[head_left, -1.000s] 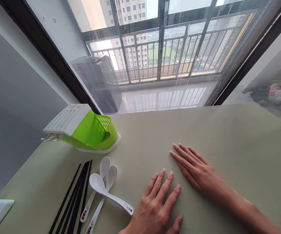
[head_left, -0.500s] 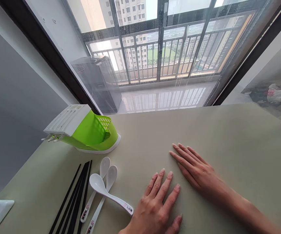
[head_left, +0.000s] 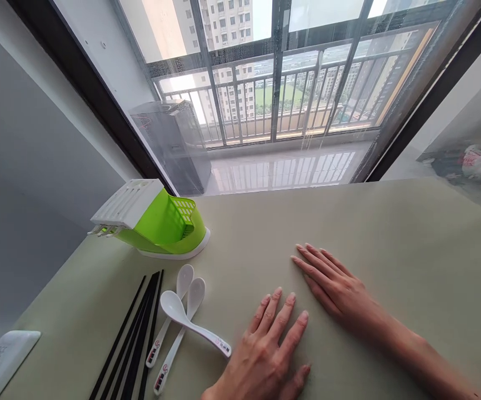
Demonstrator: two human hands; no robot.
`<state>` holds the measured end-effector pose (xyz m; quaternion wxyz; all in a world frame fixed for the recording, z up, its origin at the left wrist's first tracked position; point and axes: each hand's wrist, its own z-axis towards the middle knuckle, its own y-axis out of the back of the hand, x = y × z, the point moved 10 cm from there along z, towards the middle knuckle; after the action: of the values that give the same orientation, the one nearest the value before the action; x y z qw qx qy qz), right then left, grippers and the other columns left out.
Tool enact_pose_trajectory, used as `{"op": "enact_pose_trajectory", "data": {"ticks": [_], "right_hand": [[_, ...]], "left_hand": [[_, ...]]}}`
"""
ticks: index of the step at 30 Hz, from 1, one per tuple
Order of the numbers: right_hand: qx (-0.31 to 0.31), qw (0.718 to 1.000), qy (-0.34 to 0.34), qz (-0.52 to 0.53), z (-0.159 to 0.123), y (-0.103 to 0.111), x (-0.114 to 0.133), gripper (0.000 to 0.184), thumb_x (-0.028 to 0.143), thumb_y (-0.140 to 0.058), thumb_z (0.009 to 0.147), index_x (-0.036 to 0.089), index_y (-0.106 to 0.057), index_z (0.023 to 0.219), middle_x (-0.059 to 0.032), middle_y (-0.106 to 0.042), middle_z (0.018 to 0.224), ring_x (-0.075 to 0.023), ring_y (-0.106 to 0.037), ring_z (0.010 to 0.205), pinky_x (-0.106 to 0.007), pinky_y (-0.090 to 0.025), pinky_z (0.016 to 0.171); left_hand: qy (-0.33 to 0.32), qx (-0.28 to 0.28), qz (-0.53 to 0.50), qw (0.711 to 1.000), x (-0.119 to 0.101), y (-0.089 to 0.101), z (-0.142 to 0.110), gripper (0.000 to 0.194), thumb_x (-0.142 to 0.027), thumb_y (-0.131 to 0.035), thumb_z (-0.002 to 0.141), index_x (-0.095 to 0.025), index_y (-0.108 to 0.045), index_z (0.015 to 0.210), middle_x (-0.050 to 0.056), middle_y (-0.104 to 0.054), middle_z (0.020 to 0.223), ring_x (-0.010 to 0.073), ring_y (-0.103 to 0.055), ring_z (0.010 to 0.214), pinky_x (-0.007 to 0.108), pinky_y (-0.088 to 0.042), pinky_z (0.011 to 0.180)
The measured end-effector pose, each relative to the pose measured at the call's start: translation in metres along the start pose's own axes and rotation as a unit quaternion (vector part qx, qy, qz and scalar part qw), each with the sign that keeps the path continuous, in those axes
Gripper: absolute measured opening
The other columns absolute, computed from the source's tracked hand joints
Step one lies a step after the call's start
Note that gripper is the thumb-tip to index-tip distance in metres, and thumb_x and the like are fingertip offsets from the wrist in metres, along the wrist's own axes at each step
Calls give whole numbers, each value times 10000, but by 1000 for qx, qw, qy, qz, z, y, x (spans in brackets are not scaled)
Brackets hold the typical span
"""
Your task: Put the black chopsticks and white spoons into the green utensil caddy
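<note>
My left hand (head_left: 267,350) lies palm down on the pale green table (head_left: 249,239), fingers spread and nothing held. To its right, and a bit farther away, my right hand (head_left: 338,286) also rests flat with its fingers stretched out. Three white spoons lie crossed left of my left hand; the top spoon (head_left: 196,325) has its handle end close to that hand. Beside the spoons is a loose bundle of black chopsticks (head_left: 136,336). Behind them stands a green and white utensil holder (head_left: 161,222) with a slotted white top and a latticed side pocket.
A white device with a small display (head_left: 5,361) sits at the table's left edge. Beyond the far edge is a glass pane, with a grey cabinet (head_left: 178,144) and a railing (head_left: 240,105) behind it. A grey wall (head_left: 28,183) borders the left side.
The view has shifted slightly, so the holder, spoons and chopsticks appear a little farther right. Both hands stay flat in nearly the same place.
</note>
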<state>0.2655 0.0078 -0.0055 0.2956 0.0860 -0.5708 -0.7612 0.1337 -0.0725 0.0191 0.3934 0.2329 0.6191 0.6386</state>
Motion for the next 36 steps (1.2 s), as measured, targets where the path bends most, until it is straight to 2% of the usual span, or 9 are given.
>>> {"op": "enact_pose_trajectory", "data": {"ticks": [3,6,9,11,15,20,26,32,36], "right_hand": [[-1,1000,-5,-2,0,1,-1,590,287,-384,1098,309,-229,1667,-15,-319,1704,-212,-289,1571,-482,-306,1291],[-1,1000,-5,-1,1,2,-1,565,291,-382,1100,313,-271,1654,-5,-329,1700,-206,-292,1570,-481,-303,1293],[-4,1000,-3,4,0,2,0,570,294,-380,1101,322,-256,1658,-5,-333,1698,-210,-295,1569,-497,-305,1292],[-7,1000,-2,6,-1,3,0,588,298,-383,1102,337,-223,1666,-3,-336,1697,-212,-301,1567,-505,-309,1290],[-11,1000,-2,7,-1,3,1,617,299,-386,1101,356,-171,1676,-1,-344,1692,-219,-315,1562,-512,-326,1283],[-24,1000,-4,13,0,4,0,610,298,-393,1097,366,-198,1671,3,-375,1678,-222,-339,1551,-507,-340,1276],[-26,999,-5,21,0,5,-1,584,299,-400,1095,349,-257,1659,-3,-385,1673,-215,-348,1546,-493,-311,1288],[-23,999,-8,28,1,5,-1,570,302,-399,1095,340,-284,1652,-7,-383,1674,-219,-341,1548,-500,-317,1286],[-24,999,-16,36,1,5,-1,578,305,-399,1094,355,-271,1655,4,-371,1679,-221,-340,1548,-497,-312,1289]], "left_hand": [[17,-50,19,998,7,32,-18,709,-222,-595,956,-166,-326,1610,123,-446,1634,321,-316,1563,477,-423,1220],[136,-148,37,979,43,85,-53,563,-174,-550,1000,-230,-417,1545,69,-642,1424,234,-518,1414,381,-469,1167],[321,-244,86,911,95,132,-108,380,-322,-558,1007,-272,-548,1384,57,-685,1270,254,-630,1203,408,-522,1064],[438,-248,115,856,128,145,-146,482,-474,-556,962,-231,-524,1377,88,-681,1246,319,-614,1196,480,-512,1053],[552,-180,144,801,168,141,-194,822,-668,-532,795,-106,-442,1388,178,-676,1212,437,-602,1184,571,-497,1012],[604,-96,136,780,182,127,-214,1010,-761,-503,686,-68,-384,1411,211,-686,1185,469,-634,1141,565,-513,953],[618,-63,124,774,183,128,-215,1008,-761,-524,631,-74,-397,1357,224,-716,1128,469,-673,1102,542,-527,938],[620,13,101,778,184,129,-220,868,-670,-504,759,-69,-359,1369,244,-734,1102,483,-693,1105,528,-554,857],[617,27,94,781,182,128,-228,761,-621,-508,779,-116,-387,1335,234,-747,1087,485,-698,1100,521,-558,833]]}}
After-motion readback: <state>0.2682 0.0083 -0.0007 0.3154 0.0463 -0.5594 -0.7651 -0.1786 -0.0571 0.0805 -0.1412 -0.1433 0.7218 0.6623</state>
